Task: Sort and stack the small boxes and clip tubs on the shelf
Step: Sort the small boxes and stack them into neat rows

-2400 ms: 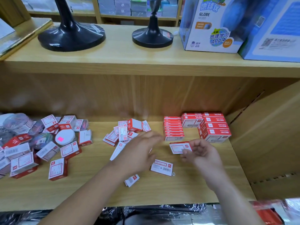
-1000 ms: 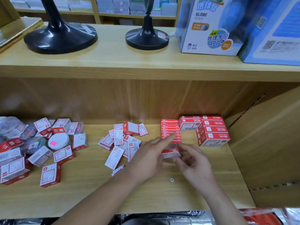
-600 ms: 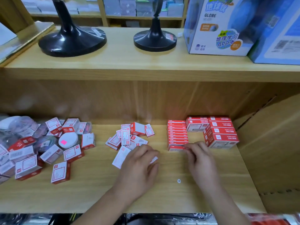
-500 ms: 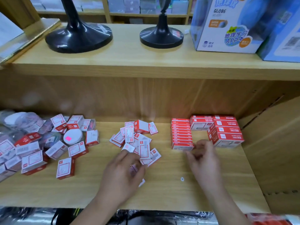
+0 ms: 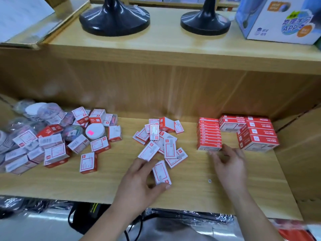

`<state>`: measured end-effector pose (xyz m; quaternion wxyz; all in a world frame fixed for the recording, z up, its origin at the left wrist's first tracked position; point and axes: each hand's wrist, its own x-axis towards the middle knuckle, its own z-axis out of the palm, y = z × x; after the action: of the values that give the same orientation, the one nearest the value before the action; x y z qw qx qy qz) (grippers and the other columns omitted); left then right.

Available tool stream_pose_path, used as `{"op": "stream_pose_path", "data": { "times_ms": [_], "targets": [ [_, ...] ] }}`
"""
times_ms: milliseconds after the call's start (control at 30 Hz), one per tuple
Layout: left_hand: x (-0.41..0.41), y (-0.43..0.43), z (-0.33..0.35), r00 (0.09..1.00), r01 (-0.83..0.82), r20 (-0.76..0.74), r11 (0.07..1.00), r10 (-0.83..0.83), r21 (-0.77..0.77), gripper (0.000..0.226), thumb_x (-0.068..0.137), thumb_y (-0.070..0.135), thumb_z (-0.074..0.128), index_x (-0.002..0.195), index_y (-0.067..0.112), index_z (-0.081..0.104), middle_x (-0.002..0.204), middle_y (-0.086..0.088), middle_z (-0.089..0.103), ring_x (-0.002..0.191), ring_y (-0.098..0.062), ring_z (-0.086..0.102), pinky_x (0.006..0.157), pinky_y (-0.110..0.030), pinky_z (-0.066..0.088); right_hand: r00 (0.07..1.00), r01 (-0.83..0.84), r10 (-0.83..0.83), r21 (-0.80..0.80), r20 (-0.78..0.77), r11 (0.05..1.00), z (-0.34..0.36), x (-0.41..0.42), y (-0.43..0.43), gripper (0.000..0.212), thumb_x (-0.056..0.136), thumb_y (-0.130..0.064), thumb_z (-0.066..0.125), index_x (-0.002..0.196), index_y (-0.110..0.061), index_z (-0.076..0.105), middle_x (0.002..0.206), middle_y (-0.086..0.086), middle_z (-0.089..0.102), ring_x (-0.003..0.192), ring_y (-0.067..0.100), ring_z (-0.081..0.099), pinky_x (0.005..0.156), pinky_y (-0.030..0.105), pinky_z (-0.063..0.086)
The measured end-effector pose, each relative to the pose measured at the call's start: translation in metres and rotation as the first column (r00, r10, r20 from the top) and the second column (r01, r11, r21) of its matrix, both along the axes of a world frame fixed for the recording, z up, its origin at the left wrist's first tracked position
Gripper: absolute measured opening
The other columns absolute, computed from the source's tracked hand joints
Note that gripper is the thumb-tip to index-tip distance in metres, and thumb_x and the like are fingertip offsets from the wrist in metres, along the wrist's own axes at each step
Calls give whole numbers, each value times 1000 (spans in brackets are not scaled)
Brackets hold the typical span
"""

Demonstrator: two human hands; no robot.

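Head view. The left grip (image 5: 139,181) now pinches one small box (image 5: 160,172) between thumb and fingers. Half a second ago it was only reaching into the loose pile (image 5: 161,141), which lies just beyond its fingertips. The box has been drawn out of the pile, toward the front edge of the shelf (image 5: 191,197). The right grip (image 5: 229,166) is released, fingers relaxed and empty, as before. The red stack (image 5: 209,134) stands just beyond its fingertips — contact cannot be told. The clip tubs (image 5: 50,113) lie well off to the left grip's left — unmoved.
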<state>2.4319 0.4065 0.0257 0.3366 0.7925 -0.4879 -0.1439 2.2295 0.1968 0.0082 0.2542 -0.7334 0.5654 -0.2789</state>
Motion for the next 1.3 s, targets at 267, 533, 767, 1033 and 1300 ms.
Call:
{"op": "stream_pose_path", "data": {
  "times_ms": [267,533,767,1033,1300],
  "targets": [
    [-21,-18,15,768,-103,-641,988,5,-115,30,90,-5,69,97,24,75,74,8,70,65,-8,56,66,-20,50,945,-154,79,218,316,964,57,8,62,15,84,-12,77,97,-20,75,83,-8,69,68,5,60,66,16,49],
    [-20,-43,23,677,-6,-725,984,-129,-181,24,94,2,68,108,21,67,98,2,76,76,-18,70,73,-39,57,833,-300,-41,511,552,806,56,14,92,21,85,-3,74,94,-22,78,84,9,76,68,19,63,63,30,50],
    [29,-9,-3,985,169,-33,985,-170,-24,61,79,35,82,134,45,57,107,24,45,75,8,51,74,-20,48,994,-50,32,168,108,984,29,-16,51,22,86,-10,73,89,-31,69,82,-6,68,70,6,60,64,23,44],
    [29,-6,-10,971,228,53,968,-235,109,74,70,65,73,135,33,56,115,20,39,99,-6,54,82,-24,49,978,118,-133,104,160,988,0,2,31,21,83,-15,79,101,-23,71,89,-4,67,75,8,65,75,29,54],
    [13,-19,-1,894,203,-422,976,-153,76,51,68,12,87,98,39,54,77,12,66,60,-9,55,59,-25,49,987,147,-146,0,59,989,-3,9,26,11,86,-26,75,96,-20,74,83,-8,55,73,12,58,70,33,50]
  ]
}}
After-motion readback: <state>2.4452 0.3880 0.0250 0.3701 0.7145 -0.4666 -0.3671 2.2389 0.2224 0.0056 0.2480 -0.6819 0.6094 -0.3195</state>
